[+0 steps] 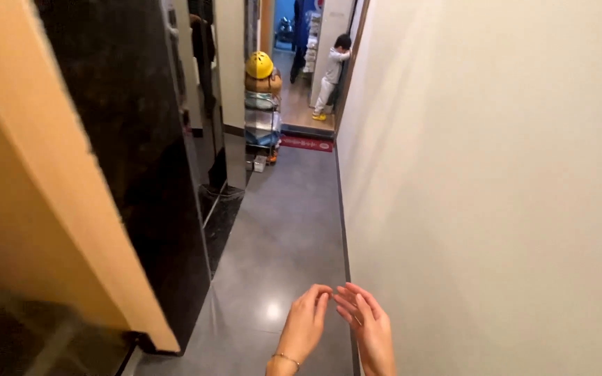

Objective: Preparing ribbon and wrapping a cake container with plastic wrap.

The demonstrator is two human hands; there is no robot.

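My left hand (304, 326) and my right hand (367, 324) are raised together low in the view, above a grey tiled corridor floor (283, 230). Their fingertips nearly touch. Neither hand holds anything, and the fingers are loosely spread. A thin bracelet sits on my left wrist. The right hand is close to the cream wall (496, 181) on the right.
A narrow corridor runs ahead, with glossy black panels (134, 139) and a tan door edge on the left. Far ahead stand a cart with a yellow helmet (259, 65), a red doormat (306, 143), and a small person (332, 73) in a doorway.
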